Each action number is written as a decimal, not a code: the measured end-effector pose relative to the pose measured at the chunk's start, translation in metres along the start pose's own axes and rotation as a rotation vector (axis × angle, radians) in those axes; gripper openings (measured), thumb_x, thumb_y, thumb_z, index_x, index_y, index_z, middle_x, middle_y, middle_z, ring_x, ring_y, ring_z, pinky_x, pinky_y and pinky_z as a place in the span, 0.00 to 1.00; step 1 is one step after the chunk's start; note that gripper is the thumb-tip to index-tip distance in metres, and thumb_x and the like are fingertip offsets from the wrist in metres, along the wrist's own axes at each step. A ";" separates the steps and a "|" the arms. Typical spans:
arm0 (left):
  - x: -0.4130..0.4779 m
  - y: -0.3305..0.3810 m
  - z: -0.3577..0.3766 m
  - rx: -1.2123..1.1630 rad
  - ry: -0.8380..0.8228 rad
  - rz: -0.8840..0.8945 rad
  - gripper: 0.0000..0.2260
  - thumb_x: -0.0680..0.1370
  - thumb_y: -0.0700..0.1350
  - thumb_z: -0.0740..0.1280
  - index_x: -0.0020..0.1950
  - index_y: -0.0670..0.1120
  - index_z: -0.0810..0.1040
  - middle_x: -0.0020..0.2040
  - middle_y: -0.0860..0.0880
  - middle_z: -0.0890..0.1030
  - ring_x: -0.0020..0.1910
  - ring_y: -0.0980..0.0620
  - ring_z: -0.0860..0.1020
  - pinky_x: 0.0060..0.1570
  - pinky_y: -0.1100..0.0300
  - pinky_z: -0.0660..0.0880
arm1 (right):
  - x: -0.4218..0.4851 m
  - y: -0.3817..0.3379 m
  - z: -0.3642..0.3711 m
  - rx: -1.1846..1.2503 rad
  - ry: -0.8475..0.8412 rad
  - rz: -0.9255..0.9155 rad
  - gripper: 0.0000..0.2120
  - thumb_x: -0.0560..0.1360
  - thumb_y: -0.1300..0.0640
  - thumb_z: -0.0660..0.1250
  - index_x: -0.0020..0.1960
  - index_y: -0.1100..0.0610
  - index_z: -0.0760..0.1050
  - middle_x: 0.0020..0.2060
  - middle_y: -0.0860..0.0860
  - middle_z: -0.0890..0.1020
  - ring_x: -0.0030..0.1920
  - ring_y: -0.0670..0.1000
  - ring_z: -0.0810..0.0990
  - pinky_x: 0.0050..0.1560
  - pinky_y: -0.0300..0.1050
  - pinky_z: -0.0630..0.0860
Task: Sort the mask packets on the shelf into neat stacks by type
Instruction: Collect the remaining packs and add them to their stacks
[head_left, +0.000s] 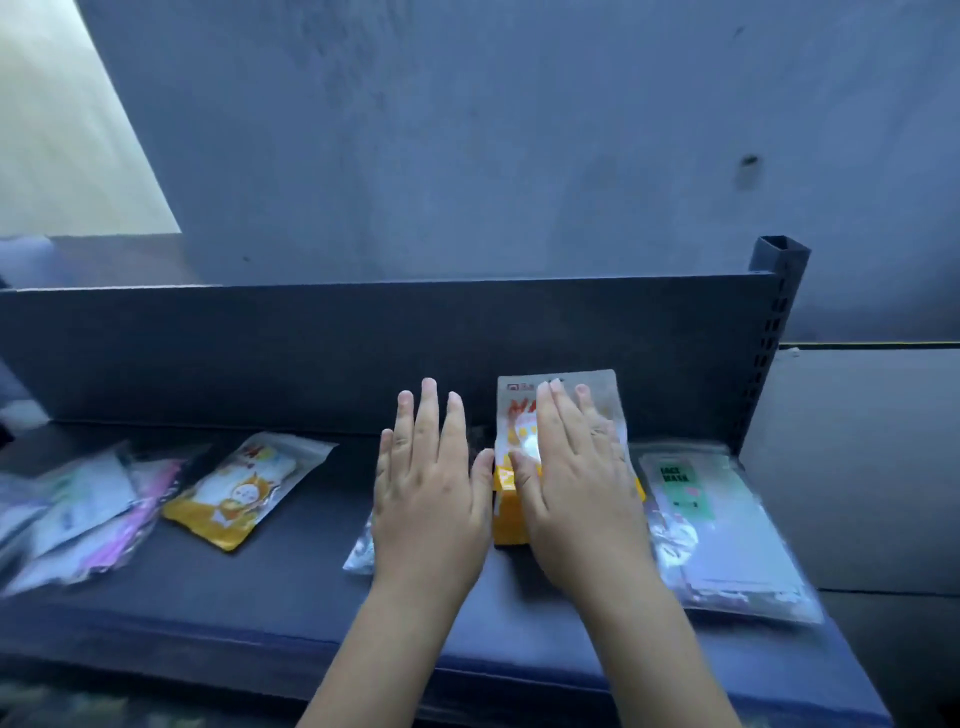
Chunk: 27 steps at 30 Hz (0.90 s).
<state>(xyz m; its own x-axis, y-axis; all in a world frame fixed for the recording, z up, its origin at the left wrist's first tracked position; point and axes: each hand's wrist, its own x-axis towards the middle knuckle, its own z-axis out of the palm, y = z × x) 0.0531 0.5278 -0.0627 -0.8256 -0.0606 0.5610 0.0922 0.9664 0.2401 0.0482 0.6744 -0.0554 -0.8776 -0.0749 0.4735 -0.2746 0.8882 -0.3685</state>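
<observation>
On the dark shelf, my right hand lies flat with straight fingers on a yellow-and-white mask packet near the back panel. My left hand is spread flat beside it, over a clear packet whose corner shows at its left. Another yellow-and-white packet lies alone to the left. A stack of clear packets with a green "FACE MASK" label sits at the right. A loose pile of pink and clear packets is at the far left, blurred.
The shelf's dark back panel rises behind the packets. A perforated upright post stands at the right end. A grey wall is beyond. The shelf's front edge runs below my forearms.
</observation>
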 end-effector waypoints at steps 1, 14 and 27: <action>0.002 -0.014 -0.005 0.014 -0.007 -0.014 0.30 0.84 0.58 0.50 0.82 0.44 0.63 0.85 0.45 0.55 0.84 0.45 0.51 0.79 0.42 0.59 | 0.002 -0.013 0.007 0.006 -0.014 -0.016 0.34 0.83 0.41 0.43 0.84 0.55 0.52 0.84 0.49 0.55 0.84 0.51 0.47 0.81 0.57 0.55; -0.003 -0.204 -0.062 0.108 -0.131 -0.107 0.32 0.83 0.61 0.44 0.84 0.48 0.56 0.85 0.50 0.55 0.84 0.49 0.48 0.80 0.50 0.46 | 0.013 -0.165 0.099 0.108 -0.101 -0.095 0.35 0.82 0.39 0.42 0.84 0.54 0.53 0.84 0.48 0.55 0.84 0.51 0.46 0.82 0.53 0.48; -0.013 -0.322 -0.078 0.127 -0.293 -0.196 0.32 0.83 0.64 0.45 0.84 0.50 0.54 0.85 0.52 0.53 0.84 0.52 0.45 0.81 0.52 0.43 | 0.022 -0.263 0.170 0.225 -0.316 -0.084 0.31 0.86 0.39 0.48 0.85 0.51 0.48 0.84 0.45 0.49 0.83 0.47 0.41 0.82 0.49 0.42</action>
<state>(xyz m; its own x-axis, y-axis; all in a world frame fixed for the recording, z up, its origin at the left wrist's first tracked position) 0.0775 0.1980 -0.0854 -0.9466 -0.1911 0.2598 -0.1379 0.9680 0.2096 0.0340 0.3615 -0.0841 -0.9164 -0.3102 0.2529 -0.3992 0.7539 -0.5217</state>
